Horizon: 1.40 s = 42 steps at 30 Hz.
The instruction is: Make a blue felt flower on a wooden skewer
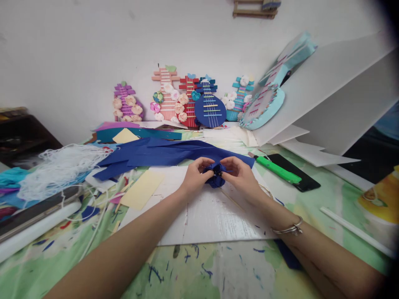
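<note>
A small dark blue flower-like piece (pixel 215 179) of folded material is held between my two hands above a white board (pixel 199 224). My left hand (pixel 198 173) pinches its left side with thumb and fingers. On the right side, my right hand (pixel 238 174) grips it in the same way, with a bracelet at the wrist. A thin stick (pixel 233 199) slants down to the right just below the piece. Behind my hands lie dark blue sheets (pixel 149 153).
Decorated instrument models, one of them dark blue (pixel 210 110), stand along the wall. A green cutter (pixel 279 169) rests by a black slab (pixel 307 180) at right. White yarn (pixel 59 170) and a phone (pixel 37 207) are at left, a yellow container (pixel 383 199) far right.
</note>
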Available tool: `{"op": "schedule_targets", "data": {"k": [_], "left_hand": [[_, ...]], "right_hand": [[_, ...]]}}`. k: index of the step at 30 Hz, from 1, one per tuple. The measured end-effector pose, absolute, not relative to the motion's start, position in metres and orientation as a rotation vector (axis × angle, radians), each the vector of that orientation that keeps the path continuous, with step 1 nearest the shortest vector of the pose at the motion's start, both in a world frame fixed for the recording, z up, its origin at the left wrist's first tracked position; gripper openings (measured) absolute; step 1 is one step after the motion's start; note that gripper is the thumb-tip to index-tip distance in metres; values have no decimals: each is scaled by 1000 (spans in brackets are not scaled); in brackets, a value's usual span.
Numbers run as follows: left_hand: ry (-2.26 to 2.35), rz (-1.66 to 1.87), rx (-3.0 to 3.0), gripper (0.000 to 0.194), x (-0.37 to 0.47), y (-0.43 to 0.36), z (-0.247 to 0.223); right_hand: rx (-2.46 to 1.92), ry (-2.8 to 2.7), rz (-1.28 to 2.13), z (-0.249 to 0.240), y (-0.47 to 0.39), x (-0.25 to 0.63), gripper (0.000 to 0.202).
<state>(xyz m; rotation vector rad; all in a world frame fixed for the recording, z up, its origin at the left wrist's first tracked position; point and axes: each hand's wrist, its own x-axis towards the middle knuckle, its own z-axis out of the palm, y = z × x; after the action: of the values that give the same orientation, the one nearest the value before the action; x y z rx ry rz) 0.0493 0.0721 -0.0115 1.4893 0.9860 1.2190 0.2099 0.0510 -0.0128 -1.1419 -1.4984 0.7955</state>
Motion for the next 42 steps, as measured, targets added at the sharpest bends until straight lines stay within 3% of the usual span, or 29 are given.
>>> {"op": "schedule_targets", "data": {"k": [6, 16, 26, 36, 39, 42], "left_hand": [[1005, 1130, 1514, 31, 51, 67, -7], [971, 1165, 1571, 11, 50, 73, -14], [1120, 1143, 1616, 10, 50, 70, -11], [1013, 1122, 1600, 9, 49, 69, -9], [995, 1124, 1543, 13, 49, 69, -9], [881, 1091, 1359, 35, 51, 69, -11]], "right_hand": [[-1162, -1473, 827, -13, 51, 210, 15], [-1251, -1486, 856, -11, 52, 212, 13], [-1312, -1643, 597, -10, 47, 213, 3], [-1264, -1730, 550, -11, 46, 214, 13], [-1276, -1707, 547, -12, 48, 216, 14], [-1267, -1621, 556, -13, 52, 218, 16]]}}
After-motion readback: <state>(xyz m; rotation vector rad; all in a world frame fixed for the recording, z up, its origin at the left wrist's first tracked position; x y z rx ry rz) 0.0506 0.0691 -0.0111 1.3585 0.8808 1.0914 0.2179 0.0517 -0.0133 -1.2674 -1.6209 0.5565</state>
